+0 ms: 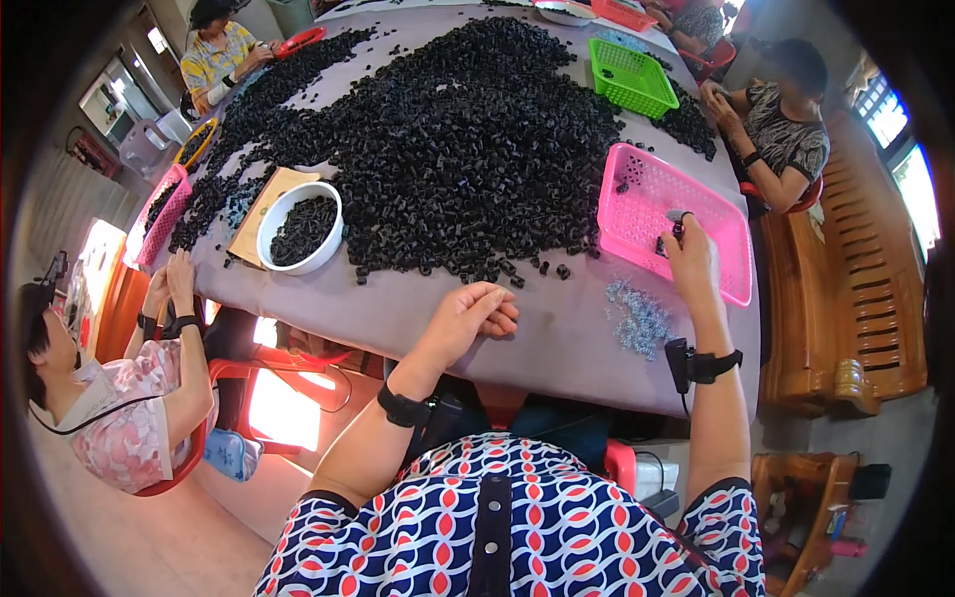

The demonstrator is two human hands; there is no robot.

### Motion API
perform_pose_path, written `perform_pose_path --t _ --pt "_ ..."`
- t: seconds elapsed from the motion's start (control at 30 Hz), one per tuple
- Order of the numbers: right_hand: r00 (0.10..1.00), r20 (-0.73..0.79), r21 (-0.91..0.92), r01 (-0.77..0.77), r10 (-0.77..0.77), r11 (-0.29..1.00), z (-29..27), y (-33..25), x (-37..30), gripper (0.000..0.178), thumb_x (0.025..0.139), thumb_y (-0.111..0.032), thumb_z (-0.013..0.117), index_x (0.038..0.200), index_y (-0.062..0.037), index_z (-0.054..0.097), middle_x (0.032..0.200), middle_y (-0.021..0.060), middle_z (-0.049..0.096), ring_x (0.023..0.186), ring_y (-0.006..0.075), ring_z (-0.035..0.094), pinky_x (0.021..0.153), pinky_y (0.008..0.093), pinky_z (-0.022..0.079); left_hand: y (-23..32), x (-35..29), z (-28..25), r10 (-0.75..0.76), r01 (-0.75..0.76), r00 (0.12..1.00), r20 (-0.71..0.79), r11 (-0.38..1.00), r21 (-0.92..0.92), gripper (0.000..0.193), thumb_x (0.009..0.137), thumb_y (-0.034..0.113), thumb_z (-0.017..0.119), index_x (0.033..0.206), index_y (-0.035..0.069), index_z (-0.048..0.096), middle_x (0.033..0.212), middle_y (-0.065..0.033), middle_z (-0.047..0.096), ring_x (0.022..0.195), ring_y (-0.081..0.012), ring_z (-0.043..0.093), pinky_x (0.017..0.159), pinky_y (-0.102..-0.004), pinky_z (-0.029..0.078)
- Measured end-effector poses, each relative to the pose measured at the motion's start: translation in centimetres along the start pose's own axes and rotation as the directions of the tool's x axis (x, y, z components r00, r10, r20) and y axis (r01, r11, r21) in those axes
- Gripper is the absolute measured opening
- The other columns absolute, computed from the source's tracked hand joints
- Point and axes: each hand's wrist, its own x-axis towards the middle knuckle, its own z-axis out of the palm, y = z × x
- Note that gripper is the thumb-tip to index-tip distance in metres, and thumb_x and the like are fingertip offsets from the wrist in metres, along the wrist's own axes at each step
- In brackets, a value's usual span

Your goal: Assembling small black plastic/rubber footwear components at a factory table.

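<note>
Basket point(647, 207) slants lengthwise, nearer end rightward — right hand point(695, 263) pinches black part point(678, 230).

no lettering, numbers or signs can be read.

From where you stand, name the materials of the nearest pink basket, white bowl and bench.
Pink basket: likely shiny plastic, given its even holes. White bowl: plastic or enamel; smooth plain wall fits either. Bench: apparently varnished wood, with shiny brown slats.
</note>
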Motion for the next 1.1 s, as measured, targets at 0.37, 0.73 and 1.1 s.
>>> perform_pose_path --t 0.37,0.73,1.1 --pt "0.995 0.103 -0.026 -0.009 0.011 1.000 0.3 0.5 -0.6 0.030 0.082 -0.024 0.068 0.102 -0.0029 0.058 0.071 0.0147 0.060 0.072 0.0365 0.061 0.062 0.0460 0.044 -0.4 -0.1 1.8 0.043 -0.022 0.995 -0.091 0.975 0.223 0.028 0.096 0.014 0.055 0.121 0.004 0.055 0.091 -0.0053 0.062 0.069 -0.0090 0.060 0.064 -0.0218 0.052" --pt "0.925 -0.250 -0.069 0.279 -0.287 0.958 -0.9 -1.1 -3.2 0.024 0.081 -0.014 0.067 0.101 -0.0025 0.060 0.081 0.0153 0.057 0.080 0.0355 0.058 0.069 0.0443 0.045 -0.6 1.9 1.6 0.268 -0.181 0.963 0.003 0.641 0.746 0.027 0.089 0.011 0.061 0.115 0.002 0.058 0.070 -0.0005 0.055 0.052 -0.0071 0.051 0.048 -0.0239 0.041" --pt "0.922 0.260 0.078 0.275 -0.286 0.958 2.2 -4.6 -9.5 0.012 0.077 -0.005 0.062 0.084 -0.0017 0.053 0.083 0.0180 0.056 0.084 0.0382 0.056 0.071 0.0473 0.045 0.1 0.9 2.1 0.308 -0.181 0.951 -0.023 0.618 0.765 0.028 0.086 0.009 0.063 0.112 0.001 0.058 0.072 -0.0042 0.057 0.059 -0.0093 0.051 0.055 -0.0263 0.043"
